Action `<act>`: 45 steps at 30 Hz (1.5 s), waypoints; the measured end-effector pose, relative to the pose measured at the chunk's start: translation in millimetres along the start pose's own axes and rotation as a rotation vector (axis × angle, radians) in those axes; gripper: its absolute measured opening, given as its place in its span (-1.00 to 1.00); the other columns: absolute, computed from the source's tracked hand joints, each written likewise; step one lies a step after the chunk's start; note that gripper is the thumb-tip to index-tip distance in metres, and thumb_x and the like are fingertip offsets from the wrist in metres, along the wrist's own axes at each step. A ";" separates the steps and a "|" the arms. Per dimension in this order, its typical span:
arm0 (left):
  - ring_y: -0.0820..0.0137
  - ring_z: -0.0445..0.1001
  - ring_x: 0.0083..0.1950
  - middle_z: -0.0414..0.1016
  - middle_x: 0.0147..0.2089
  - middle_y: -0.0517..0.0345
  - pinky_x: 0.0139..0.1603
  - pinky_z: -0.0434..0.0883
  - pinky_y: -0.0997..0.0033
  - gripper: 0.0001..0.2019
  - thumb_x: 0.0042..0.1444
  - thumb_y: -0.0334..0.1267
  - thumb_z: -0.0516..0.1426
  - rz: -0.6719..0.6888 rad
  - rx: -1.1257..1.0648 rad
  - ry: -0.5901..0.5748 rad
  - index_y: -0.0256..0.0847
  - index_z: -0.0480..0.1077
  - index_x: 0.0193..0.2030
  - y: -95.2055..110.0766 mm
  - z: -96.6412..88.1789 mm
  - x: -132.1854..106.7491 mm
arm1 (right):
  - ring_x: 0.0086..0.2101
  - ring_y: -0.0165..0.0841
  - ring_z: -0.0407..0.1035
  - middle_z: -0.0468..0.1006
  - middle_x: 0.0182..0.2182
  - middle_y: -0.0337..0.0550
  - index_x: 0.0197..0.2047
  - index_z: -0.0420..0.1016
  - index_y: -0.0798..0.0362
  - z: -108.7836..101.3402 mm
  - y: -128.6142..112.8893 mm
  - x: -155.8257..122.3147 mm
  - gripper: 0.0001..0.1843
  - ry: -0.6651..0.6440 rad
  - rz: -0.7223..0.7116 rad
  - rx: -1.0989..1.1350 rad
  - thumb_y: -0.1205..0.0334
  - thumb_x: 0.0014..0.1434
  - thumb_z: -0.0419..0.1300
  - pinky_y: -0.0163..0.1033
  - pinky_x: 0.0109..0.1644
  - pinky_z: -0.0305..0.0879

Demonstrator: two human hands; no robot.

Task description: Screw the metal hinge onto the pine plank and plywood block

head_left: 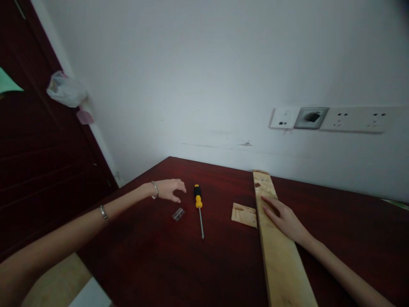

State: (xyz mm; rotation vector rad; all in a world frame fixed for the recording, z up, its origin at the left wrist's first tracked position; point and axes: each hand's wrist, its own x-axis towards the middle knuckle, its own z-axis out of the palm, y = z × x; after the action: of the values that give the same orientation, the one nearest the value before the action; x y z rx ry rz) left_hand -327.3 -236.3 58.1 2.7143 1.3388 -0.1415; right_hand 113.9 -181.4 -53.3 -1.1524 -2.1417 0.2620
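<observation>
Above the dark red table, my left hand (169, 189) is open with its fingers apart and holds nothing. Just below it lies a small metal hinge or plate (178, 214), too small to make out fully. To the right of that hand rests a screwdriver (198, 201) with a black and yellow handle, its shaft pointing toward me. My right hand (283, 219) lies open on a long wooden board (277, 260), fingers stretched out over its surface. A short flat piece of wood (244, 215) touches or nearly touches the board's left edge.
The table (191, 273) meets a white wall (191, 85) at the back. Several sockets (351, 119) sit on the wall at right. A dark red door (38, 162) stands at left, with a white plastic bag (67, 90) hanging near its frame.
</observation>
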 end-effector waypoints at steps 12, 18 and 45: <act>0.17 0.33 0.05 0.35 0.05 -0.06 0.10 0.25 0.26 -0.40 -0.14 -0.21 0.27 -0.004 -0.006 -0.080 -0.25 0.29 0.10 21.0 33.9 -26.7 | 0.00 -0.11 0.40 0.49 0.01 0.07 0.03 0.41 0.09 0.6 3.1 0.3 -0.50 -0.005 0.010 -0.001 -0.04 0.14 0.00 0.03 0.14 0.27; 0.21 0.33 -0.01 0.34 0.01 0.01 -0.02 0.31 0.36 -0.47 -0.15 -0.18 0.27 0.024 0.039 -0.085 -0.16 0.38 0.03 21.6 34.6 -22.9 | 0.00 -0.11 0.40 0.49 0.01 0.05 0.04 0.40 0.09 1.1 5.1 -0.3 -0.50 -0.010 0.006 -0.022 0.00 0.15 0.00 0.04 0.13 0.28; 0.30 0.37 -0.10 0.34 -0.08 0.10 -0.15 0.32 0.46 -0.67 -0.12 -0.18 0.30 0.025 0.023 -0.100 -0.07 0.47 -0.14 25.1 28.5 -16.3 | -0.01 -0.11 0.41 0.50 0.00 0.06 0.04 0.41 0.10 0.3 2.5 -0.7 -0.51 -0.001 0.013 -0.024 -0.01 0.16 -0.01 0.04 0.12 0.29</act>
State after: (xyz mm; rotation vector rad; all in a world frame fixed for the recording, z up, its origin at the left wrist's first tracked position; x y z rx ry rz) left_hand -318.2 -268.3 33.5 2.7019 1.2840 -0.2890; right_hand 115.6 -180.4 -55.0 -1.1802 -2.1446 0.2431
